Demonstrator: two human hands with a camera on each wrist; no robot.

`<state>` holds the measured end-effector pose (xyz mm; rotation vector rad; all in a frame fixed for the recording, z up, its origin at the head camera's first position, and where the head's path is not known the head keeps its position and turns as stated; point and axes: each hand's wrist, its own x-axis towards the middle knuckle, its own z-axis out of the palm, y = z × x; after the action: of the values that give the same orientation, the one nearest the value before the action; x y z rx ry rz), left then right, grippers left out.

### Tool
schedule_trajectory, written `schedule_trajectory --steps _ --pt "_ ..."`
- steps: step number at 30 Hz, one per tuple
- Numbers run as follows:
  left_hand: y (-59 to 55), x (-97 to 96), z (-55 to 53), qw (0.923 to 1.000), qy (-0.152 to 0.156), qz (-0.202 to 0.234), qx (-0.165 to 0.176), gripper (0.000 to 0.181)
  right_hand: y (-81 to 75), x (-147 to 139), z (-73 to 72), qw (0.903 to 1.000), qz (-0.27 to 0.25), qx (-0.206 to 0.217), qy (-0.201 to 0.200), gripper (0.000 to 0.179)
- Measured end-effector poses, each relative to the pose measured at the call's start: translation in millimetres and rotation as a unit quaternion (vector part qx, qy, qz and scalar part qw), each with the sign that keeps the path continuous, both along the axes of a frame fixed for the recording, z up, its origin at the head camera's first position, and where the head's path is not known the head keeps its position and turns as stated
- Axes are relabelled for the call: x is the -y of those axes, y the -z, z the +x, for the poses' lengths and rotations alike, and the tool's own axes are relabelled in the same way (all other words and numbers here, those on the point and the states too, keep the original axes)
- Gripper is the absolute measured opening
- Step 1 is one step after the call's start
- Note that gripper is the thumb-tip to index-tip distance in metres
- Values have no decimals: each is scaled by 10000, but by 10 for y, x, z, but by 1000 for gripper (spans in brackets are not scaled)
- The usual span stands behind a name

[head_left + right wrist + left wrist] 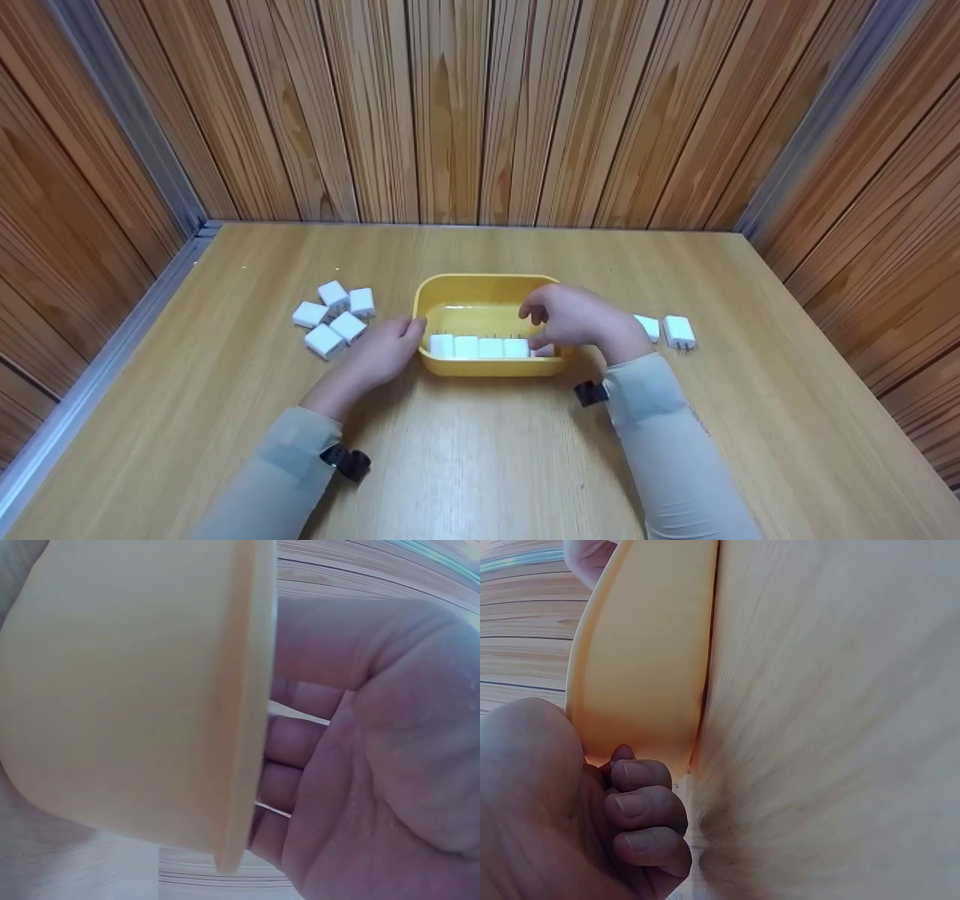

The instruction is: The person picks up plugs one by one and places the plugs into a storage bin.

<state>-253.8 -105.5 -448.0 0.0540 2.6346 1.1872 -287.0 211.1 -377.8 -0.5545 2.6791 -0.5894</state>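
A yellow plastic container (487, 367) stands on the table, with a row of white plug adapters (491, 347) along its near inside wall, metal pins pointing to the far side. My left hand (386, 349) grips the container's left end, thumb at the rim; in the left wrist view its other fingers (649, 806) curl against the outer wall. Over the right end reaches my right hand (574, 319), thumb low beside the last adapter (546, 350), which it partly covers. Its fingers are bent and spread from the thumb, with nothing visible between them. In the right wrist view the wall hides the fingertips.
Several loose white adapters (326, 341) lie in a cluster left of the container. To its right are two more, one partly behind the right hand and one adapter (679, 331) farther out. Wood-patterned panels (450, 112) enclose the table (480, 465) at the back and sides.
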Motion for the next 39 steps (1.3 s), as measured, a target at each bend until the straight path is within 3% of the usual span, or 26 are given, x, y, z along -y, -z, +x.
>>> schedule_trajectory --steps 9,25,31,39 --pt "-4 5 -1 10000 -40 19 -50 65 -32 -56 -19 9985 -144 -513 -139 38" --pt "2 4 4 10000 -52 51 48 64 -154 -443 -105 9945 -558 -616 637 42" --pt "-7 1 6 9999 -40 69 71 64 -184 -647 -120 9910 -493 -687 1037 42" --pt "0 -2 -10 10000 73 56 -30 65 -189 -896 -127 9879 -380 -792 1275 45"
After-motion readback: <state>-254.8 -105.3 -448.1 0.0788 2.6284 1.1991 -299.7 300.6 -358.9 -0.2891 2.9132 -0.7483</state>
